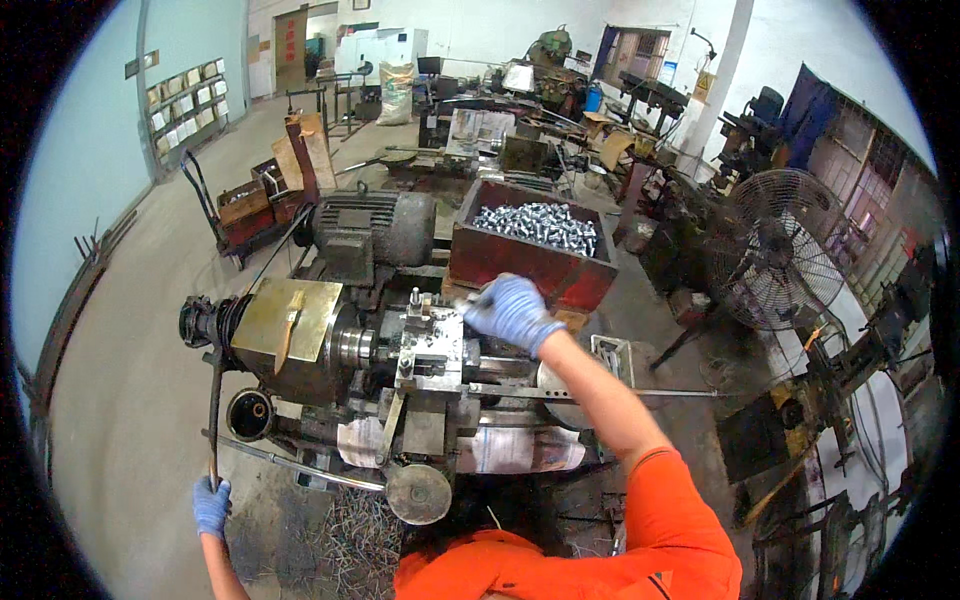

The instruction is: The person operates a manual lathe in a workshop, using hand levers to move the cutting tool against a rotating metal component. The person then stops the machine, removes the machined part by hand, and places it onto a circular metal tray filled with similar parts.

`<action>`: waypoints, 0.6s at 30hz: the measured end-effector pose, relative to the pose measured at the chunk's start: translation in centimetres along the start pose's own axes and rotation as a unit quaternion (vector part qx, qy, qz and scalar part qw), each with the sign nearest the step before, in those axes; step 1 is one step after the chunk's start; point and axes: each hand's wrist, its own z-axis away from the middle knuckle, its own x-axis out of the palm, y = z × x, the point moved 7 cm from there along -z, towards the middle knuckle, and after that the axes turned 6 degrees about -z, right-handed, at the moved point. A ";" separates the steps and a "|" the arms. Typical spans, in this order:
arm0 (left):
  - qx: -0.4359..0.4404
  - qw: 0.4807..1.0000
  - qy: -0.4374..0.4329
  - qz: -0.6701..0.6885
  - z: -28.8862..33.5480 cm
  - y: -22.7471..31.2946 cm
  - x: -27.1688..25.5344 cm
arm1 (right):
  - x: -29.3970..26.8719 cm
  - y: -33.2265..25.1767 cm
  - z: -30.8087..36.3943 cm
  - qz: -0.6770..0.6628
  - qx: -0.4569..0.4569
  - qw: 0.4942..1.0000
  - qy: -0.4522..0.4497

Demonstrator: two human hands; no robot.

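My left hand (211, 505), in a blue glove, is closed round the lower end of a long dark lever (216, 415) at the left of a small lathe. Over the lathe's tool slide (432, 345), my gloved right hand (512, 312) is pinched and slightly blurred. Something small and greyish shows at its fingertips, too unclear to name. The lathe's chuck (355, 346) sits left of the slide, beside a headstock with a brass-coloured cover (285, 320). A wooden-handled brush (289, 330) lies on that cover. Just beyond my right hand stands a red metal bin (530, 262) full of small shiny metal parts (540, 226).
An electric motor (375, 235) sits behind the headstock. A large fan (780, 250) stands at the right. Metal shavings (360, 545) cover the floor by the lathe. A hand cart (245, 225) with boxes is at the far left. A long rod (640, 393) sticks out rightward.
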 end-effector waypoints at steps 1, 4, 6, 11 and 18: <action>-0.005 1.000 0.004 0.002 0.6 0.0 -0.4 | -1.2 0.8 -0.3 -0.027 0.042 0.999 -0.021; 0.009 1.000 -0.022 -0.008 1.1 2.3 -0.4 | -3.3 5.8 -2.8 0.021 0.066 0.997 0.028; 0.012 1.000 -0.019 -0.010 0.5 1.3 -0.7 | -4.8 5.9 -3.7 0.053 0.041 0.993 0.098; 0.053 0.997 0.024 -0.040 0.0 0.6 -1.0 | -2.7 4.1 2.3 -0.120 0.019 0.977 0.175; -0.025 0.992 -0.127 0.004 4.1 7.3 0.3 | -0.3 10.9 24.2 -0.203 0.197 0.947 0.154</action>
